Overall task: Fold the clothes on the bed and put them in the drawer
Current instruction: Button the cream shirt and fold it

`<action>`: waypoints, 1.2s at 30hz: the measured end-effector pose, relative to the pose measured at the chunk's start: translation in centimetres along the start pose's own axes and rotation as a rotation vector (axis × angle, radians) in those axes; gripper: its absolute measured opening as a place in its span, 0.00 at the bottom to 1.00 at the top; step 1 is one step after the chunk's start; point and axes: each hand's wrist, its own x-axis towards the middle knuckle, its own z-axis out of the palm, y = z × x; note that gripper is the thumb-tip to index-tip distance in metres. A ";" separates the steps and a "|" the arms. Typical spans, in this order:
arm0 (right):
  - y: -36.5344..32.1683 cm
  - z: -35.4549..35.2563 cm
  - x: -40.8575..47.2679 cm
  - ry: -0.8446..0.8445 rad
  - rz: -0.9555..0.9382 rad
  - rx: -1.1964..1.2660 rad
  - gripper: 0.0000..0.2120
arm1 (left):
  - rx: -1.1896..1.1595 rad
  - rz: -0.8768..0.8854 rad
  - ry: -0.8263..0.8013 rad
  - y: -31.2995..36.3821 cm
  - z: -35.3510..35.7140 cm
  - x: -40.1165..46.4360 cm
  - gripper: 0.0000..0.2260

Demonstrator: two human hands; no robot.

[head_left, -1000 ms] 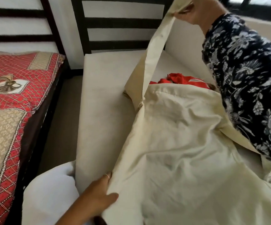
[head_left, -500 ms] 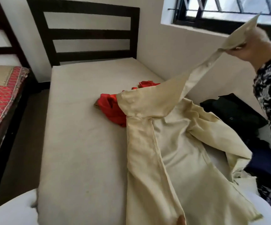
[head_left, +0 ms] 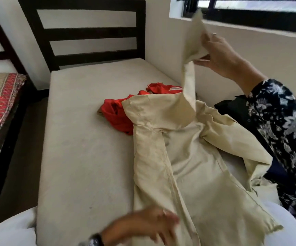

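Fingers of the right hand (head_left: 220,55) pinched the cream garment's (head_left: 188,157) sleeve high. Left hand (head_left: 143,226) lay spread, blurred, on its hem at the bed's (head_left: 83,139) near edge.

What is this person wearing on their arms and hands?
The right arm has a long dark navy sleeve printed with white flowers, and the right hand wears a ring. The left hand is bare, with a wristwatch at its wrist.

right hand (head_left: 220,55) brings sleeve end lower and inward vs 0.5 s ago; left hand (head_left: 143,226) now back on cream shirt (head_left: 188,166) hem
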 end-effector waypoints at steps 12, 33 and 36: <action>11.5 9.4 -21.7 -1.051 -0.263 -0.634 0.20 | -0.682 0.220 0.793 7.9 -19.9 4.1 0.29; 21.8 9.7 -29.0 -0.861 -0.308 -1.040 0.19 | 0.178 0.174 1.062 16.3 -28.1 12.7 0.07; 22.8 9.5 -31.6 -0.731 -0.381 -1.234 0.19 | 0.048 0.165 1.095 14.9 -28.3 12.9 0.20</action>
